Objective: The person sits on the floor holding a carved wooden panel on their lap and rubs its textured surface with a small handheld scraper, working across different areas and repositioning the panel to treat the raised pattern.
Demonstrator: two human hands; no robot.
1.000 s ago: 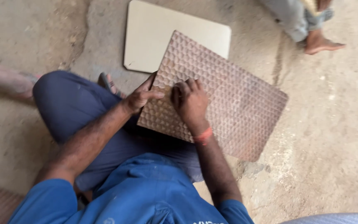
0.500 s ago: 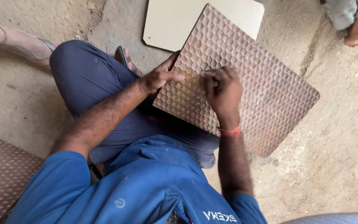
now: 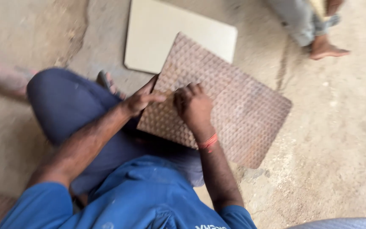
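Brown and dimpled all over, a square textured tile (image 3: 229,106) lies tilted across the seated person's lap, its near corner on the dark blue trousers (image 3: 68,106) and its far part over the concrete floor (image 3: 339,140). The left hand (image 3: 142,98) rests at the tile's left edge, thumb and fingers closed along the rim there. The right hand (image 3: 193,106) sits on top of the tile's surface, fingers curled and pressed together against the bumps; the picture is too blurred to tell whether it pinches anything small. A red band (image 3: 208,142) circles that wrist. Just beyond the brown tile, partly under its far corner, a plain cream tile (image 3: 166,29) lies flat on the floor. At the top right another person's bare foot (image 3: 327,50) stands on the concrete, well apart from the tiles.
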